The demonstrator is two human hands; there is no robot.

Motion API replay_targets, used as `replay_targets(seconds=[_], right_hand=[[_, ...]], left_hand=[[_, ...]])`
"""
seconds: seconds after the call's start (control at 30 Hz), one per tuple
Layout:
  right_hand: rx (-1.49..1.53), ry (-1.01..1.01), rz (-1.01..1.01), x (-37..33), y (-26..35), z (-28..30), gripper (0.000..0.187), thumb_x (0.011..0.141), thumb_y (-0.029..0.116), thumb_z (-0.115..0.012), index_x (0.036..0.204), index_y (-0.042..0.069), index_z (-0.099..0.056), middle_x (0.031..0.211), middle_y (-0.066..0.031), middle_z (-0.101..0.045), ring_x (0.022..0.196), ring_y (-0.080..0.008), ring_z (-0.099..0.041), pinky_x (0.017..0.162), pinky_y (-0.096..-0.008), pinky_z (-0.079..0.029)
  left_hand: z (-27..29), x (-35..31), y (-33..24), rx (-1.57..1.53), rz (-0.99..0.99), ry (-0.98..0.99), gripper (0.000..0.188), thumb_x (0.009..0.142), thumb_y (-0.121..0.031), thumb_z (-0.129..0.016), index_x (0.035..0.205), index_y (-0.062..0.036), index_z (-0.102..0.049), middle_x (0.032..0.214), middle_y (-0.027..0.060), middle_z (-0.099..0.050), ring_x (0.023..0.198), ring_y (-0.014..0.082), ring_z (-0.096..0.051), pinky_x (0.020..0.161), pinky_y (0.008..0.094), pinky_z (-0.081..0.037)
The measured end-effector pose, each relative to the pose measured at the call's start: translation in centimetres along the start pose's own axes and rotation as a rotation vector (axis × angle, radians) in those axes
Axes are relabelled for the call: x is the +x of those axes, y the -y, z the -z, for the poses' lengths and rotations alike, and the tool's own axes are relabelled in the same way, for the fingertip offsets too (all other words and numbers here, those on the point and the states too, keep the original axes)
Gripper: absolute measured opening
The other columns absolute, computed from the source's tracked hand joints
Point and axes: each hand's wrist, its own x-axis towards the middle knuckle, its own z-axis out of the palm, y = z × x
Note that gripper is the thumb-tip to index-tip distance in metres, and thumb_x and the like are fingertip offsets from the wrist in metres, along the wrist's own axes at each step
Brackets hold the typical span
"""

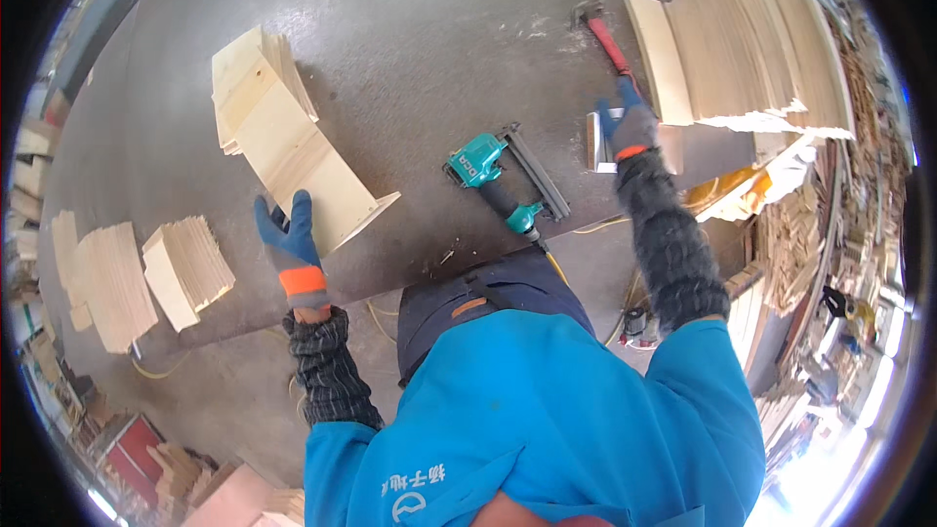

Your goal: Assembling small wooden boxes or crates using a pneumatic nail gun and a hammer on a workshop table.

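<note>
My left hand (291, 246), in a blue and grey glove with an orange cuff, is at the near left edge of a pale wooden board piece (310, 168). Its fingers are spread and seem to touch the board's edge. That piece has a small upright strip at its near end, and its far end lies on a stack of boards (244, 78). My right hand (631, 127), gloved alike, reaches over a small white box (596, 144). Its thumb stands apart from the fingers, which lie against the handle end of a hammer (609, 44) with a red grip.
A teal nail gun (500, 176) with a yellow hose lies between my hands on the dark table (420, 29). Large board stacks (732, 49) stand at the right. Smaller stacks (117, 283) and blocks (190, 268) line the left near edge. Yellow wrapping (727, 190) lies at the right edge.
</note>
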Motion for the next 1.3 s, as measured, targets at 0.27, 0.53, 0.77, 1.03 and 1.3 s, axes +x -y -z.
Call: replay_targets(seconds=[0.27,0.53,0.77,1.03,1.3], right_hand=[[-0.248,0.007,0.105,15.9,-25.0,-8.4,0.043,0.092,0.039,-0.072,0.124,0.01,-0.07,0.111,-0.0248,-0.076,0.106,-0.0453,-0.073,0.089,-0.0515,-0.056],[0.174,0.44,-0.202,19.1,-18.1,-2.7,0.023,0.089,0.027,-0.076,0.097,0.008,-0.069,0.073,-0.0072,-0.068,0.061,-0.0229,-0.067,0.055,-0.0388,-0.051],[1.017,0.457,-0.103,-2.1,5.2,12.9,0.046,0.101,0.013,-0.065,0.144,-0.003,-0.062,0.08,0.001,-0.063,0.06,-0.0067,-0.057,0.055,-0.0226,-0.047],[0.565,0.749,0.292,-15.0,15.8,15.6,0.046,0.103,0.012,-0.063,0.147,-0.001,-0.056,0.096,-0.0062,-0.069,0.079,-0.0128,-0.065,0.072,-0.0308,-0.055],[0.344,0.593,0.631,-18.2,21.3,14.6,0.044,0.101,0.011,-0.066,0.143,0.0,-0.058,0.1,-0.0186,-0.073,0.086,-0.0271,-0.074,0.078,-0.0394,-0.058]], left_hand=[[-3.8,-0.3,-0.7,-0.044,0.069,0.127,0.049,0.103,-0.037,-0.075,0.129,0.0046,-0.071,0.114,0.0073,-0.076,0.096,0.0143,-0.068,0.087,0.0304,-0.056],[-2.9,0.1,-0.5,-0.109,0.071,0.163,0.053,0.103,-0.041,-0.075,0.126,0.0064,-0.071,0.105,0.0106,-0.078,0.089,0.0157,-0.073,0.079,0.0307,-0.059],[-2.2,0.0,0.3,-0.211,0.114,0.197,0.055,0.101,-0.043,-0.077,0.125,0.0066,-0.071,0.106,0.013,-0.079,0.088,0.0173,-0.074,0.078,0.0315,-0.06],[-2.5,-0.2,-0.3,-0.302,0.127,0.219,0.05,0.1,-0.039,-0.079,0.123,0.0054,-0.072,0.104,0.0128,-0.079,0.087,0.0182,-0.075,0.077,0.0328,-0.06],[-2.2,0.0,-0.5,-0.348,0.129,0.229,0.049,0.1,-0.037,-0.078,0.123,0.006,-0.072,0.105,0.0146,-0.08,0.087,0.0213,-0.076,0.078,0.034,-0.06]])
